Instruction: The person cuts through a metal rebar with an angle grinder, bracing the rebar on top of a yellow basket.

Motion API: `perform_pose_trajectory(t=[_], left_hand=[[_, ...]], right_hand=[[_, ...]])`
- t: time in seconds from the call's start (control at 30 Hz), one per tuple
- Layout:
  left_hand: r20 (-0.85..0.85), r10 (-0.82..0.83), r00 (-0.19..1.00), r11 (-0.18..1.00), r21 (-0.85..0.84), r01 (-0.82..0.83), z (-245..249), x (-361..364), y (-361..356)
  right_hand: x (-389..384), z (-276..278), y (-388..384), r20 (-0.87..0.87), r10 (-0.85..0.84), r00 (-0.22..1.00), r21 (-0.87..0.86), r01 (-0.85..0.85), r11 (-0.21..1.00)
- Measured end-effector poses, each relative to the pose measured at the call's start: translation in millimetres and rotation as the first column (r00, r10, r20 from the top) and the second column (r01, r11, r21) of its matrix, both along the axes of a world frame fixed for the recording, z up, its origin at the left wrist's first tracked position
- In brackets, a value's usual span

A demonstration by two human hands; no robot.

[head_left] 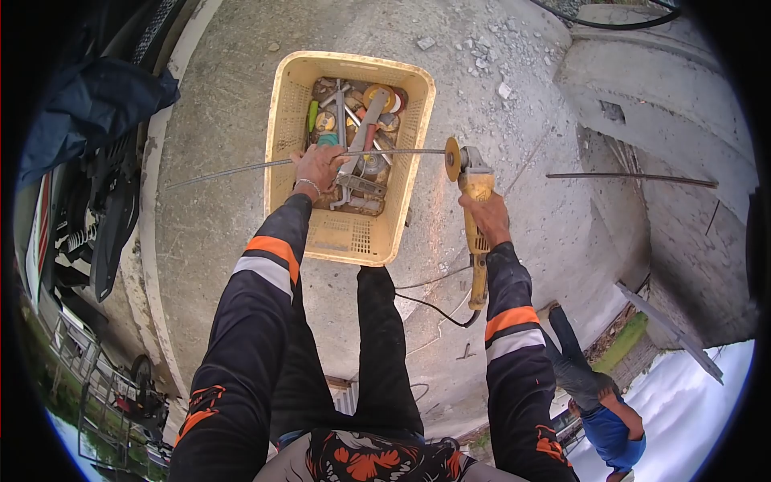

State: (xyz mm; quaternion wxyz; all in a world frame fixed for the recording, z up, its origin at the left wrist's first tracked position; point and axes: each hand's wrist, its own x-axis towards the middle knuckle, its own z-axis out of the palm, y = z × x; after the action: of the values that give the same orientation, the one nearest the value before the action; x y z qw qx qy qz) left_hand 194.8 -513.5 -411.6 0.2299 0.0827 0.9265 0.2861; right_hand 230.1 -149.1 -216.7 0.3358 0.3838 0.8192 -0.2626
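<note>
My right hand (487,218) is wrapped round the body of a yellow angle grinder (479,191). Its disc (453,159) meets the right end of a thin steel rod (409,152), and a faint orange streak of sparks runs down below the disc. With closed fingers, my left hand (318,170) grips the rod over the yellow plastic crate (350,60). The rod's far end reaches past the crate to the left. Inside the crate lie several tools and used discs, among them a yellow disc (379,98) and a flat grey metal bar (363,132).
A black power cord (438,309) trails from the grinder across the concrete floor (225,233). Rubble (482,56) lies at the upper right. Another rod (626,176) is at the right. A person in a blue shirt (610,434) stands at lower right. Motorbike parts (104,233) line the left.
</note>
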Motion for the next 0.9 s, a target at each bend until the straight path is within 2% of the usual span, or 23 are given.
perform_pose_trajectory(t=[0.13,0.3,0.4,0.73,0.9], left_hand=[[0.014,0.000,1.000,0.998,-0.062,0.000,-4.9,-0.2,0.7],[0.037,-0.014,0.999,1.000,-0.013,0.015,9.9,-3.8,0.7],[0.037,-0.018,0.999,1.000,-0.011,0.018,7.3,-3.7,0.7],[-0.052,-0.018,0.998,0.999,0.037,0.020,-2.0,1.0,-1.9],[-0.036,-0.005,0.999,1.000,0.019,0.005,-0.9,1.7,0.1]], right_hand=[[6.9,-5.4,3.2,0.014,0.012,1.000,0.024,-0.013,1.000],[14.1,-10.6,6.6,0.043,0.044,0.998,0.073,-0.047,0.996],[15.9,-9.2,5.9,0.023,0.013,1.000,0.033,-0.014,0.999],[1.8,-5.8,0.7,-0.013,0.022,1.000,0.048,-0.021,0.999],[4.6,-5.1,0.3,-0.014,0.039,0.999,0.059,-0.038,0.998]])
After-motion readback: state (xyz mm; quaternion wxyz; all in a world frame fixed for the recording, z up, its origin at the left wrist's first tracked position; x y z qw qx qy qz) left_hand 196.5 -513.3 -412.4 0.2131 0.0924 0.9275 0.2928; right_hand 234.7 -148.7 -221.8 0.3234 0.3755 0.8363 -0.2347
